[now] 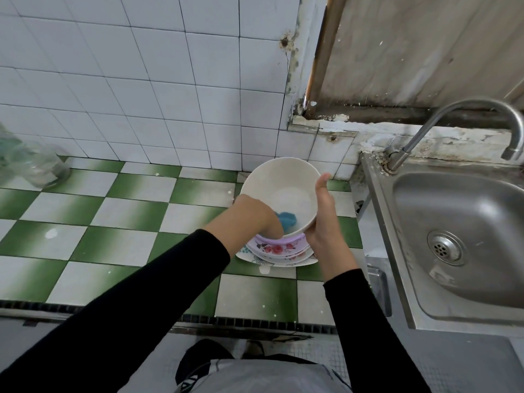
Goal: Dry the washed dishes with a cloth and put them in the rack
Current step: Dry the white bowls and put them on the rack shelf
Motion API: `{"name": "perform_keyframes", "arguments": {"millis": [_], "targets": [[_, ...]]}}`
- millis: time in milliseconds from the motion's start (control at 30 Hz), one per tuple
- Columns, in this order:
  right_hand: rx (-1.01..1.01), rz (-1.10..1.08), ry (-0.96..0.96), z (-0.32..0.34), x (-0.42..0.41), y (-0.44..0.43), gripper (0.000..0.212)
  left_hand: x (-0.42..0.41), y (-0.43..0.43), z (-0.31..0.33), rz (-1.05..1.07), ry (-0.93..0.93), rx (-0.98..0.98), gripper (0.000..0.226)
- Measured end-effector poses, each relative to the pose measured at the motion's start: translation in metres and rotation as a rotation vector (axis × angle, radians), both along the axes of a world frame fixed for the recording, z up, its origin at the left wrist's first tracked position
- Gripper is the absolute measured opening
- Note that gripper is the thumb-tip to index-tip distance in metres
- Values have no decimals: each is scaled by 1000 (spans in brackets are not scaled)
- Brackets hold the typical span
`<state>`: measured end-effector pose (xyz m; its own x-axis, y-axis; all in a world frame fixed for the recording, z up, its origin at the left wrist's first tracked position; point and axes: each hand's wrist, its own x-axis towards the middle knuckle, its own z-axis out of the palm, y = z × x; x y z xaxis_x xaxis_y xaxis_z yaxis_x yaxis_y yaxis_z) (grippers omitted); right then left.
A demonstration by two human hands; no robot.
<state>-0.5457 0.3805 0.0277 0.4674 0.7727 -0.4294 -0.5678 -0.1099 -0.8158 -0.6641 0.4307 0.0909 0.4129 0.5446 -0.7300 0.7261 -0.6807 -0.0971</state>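
The right hand grips the white bowl by its rim, thumb up along the edge, tilted just above the plates by the sink. The left hand reaches inside, fingers curled on the blue cloth. Best, I'd say, to turn the bowl against the cloth, sweeping base and wall, then the outside. No rack in sight.

Bowl above stacked plates, left of sink.
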Motion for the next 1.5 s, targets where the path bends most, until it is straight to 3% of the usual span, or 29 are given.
{"name": "perform_keyframes", "arguments": {"millis": [100,233,300,367,467,533,633,733,800,867,1000,1100,1300,1400,1500], "targets": [[49,19,-52,11,-3,-2,126,-7,2,-10,-44,6,370,70],[35,4,-51,15,-11,0,113,-15,20,-25,-27,-323,618,68],[32,28,-33,15,-16,0,107,-14,25,-29,-20,-483,644,70],[26,68,-27,14,-19,0,107,-10,29,-30,-22,-585,547,72],[-6,63,-26,15,-23,1,83,-1,25,-23,32,-870,99,73],[28,46,13,17,-22,4,99,2,13,-14,102,-974,-202,73],[29,21,25,18,-17,7,130,-1,7,-7,236,-896,-541,67],[1,0,-3,12,-8,6,123,-4,9,3,215,-652,-600,37],[-11,-4,-3,8,-4,3,120,-4,10,4,139,-481,-522,28],[-25,3,-7,6,-2,1,121,-3,7,2,61,-320,-406,33],[19,33,-26,6,2,-3,117,-11,7,-7,-61,-192,55,46],[16,32,-9,3,0,-7,116,-19,16,-13,-100,-366,339,41],[140,51,54,4,-8,-10,107,-27,7,-17,97,-1103,592,55],[112,57,9,6,-23,-10,107,-21,7,-27,175,-1231,563,53],[68,37,2,7,-33,-8,117,-11,-5,-27,293,-1233,295,50]]}}
